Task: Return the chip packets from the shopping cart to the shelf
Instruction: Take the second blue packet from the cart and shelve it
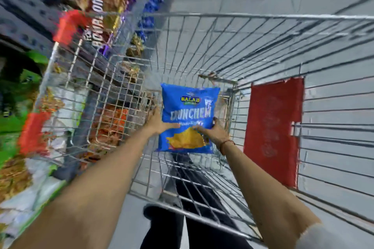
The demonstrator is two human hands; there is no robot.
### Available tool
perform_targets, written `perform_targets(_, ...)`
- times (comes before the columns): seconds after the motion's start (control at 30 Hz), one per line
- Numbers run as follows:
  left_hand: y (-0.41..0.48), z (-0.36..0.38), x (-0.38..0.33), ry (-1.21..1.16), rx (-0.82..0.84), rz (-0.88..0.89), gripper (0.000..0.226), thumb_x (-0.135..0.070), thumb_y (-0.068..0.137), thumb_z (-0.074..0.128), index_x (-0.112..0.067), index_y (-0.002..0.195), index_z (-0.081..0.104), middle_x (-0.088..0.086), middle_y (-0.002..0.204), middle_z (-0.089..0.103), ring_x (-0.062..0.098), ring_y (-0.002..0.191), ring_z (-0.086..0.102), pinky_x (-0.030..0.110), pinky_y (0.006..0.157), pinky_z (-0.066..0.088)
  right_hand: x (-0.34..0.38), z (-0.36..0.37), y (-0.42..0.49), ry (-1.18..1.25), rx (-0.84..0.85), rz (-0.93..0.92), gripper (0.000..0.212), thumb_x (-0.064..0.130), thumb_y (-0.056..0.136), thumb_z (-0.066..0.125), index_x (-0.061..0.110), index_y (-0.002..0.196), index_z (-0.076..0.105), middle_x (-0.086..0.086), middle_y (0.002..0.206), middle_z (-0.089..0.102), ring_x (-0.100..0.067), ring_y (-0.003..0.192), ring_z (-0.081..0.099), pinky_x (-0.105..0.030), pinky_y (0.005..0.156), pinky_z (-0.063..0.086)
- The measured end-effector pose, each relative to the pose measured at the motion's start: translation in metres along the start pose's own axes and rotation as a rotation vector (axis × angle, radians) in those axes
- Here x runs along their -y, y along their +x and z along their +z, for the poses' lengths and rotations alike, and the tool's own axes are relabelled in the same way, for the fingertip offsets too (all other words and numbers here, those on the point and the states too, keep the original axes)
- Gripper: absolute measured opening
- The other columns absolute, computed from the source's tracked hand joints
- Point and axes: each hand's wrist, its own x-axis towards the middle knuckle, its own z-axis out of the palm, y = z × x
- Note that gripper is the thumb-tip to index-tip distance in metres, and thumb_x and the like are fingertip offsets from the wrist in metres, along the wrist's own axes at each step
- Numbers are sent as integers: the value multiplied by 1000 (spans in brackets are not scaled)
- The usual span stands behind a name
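The scene is viewed from a single head-worn wide-angle camera, aimed steeply forward and down into a silver wire shopping cart (232, 50) close below. The frame is tilted, so that blurred stocked shelves (66, 32) are seen along the left edge.

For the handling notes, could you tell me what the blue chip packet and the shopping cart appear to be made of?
Blue chip packet: likely thin glossy plastic film, judging by its printed, puffed, crinkled surface. Shopping cart: apparently bare silvery metal wire, shown by its thin grey open grid.
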Motion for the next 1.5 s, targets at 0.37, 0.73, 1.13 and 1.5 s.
perform_targets(0.37,14,17,15,-286,93,-170,60,-26,54,88,-20,100,49,6,121,57,21,101,58,33,88,50,4,13,20,179,24,-47,68,11,60,87,6,120,55,-10,119,67,-23,103,66,-33,82,58)
perform_targets(0.73,-66,-52,-42,-603,-47,231,81,-30,49,89,-15,121,54,5,120,64,19,108,62,35,88,53,101,-10,-46,310,52,-325,46,6,64,84,18,101,60,7,95,70,2,76,70,-15,61,55)
perform_targets(1.13,-263,-198,-104,-602,-549,700,88,-42,45,82,-19,123,46,-11,111,62,-2,96,62,17,77,53,280,16,-215,378,131,-869,47,11,57,88,24,95,65,7,93,74,-6,81,72,-24,70,59)
perform_targets(1.5,-510,-301,-75,-521,-1188,936,74,-51,41,81,-33,107,54,-15,107,65,-2,97,62,20,80,52,398,94,-440,397,446,-1364,45,6,58,85,16,98,67,4,91,76,-9,80,72,-20,65,57)
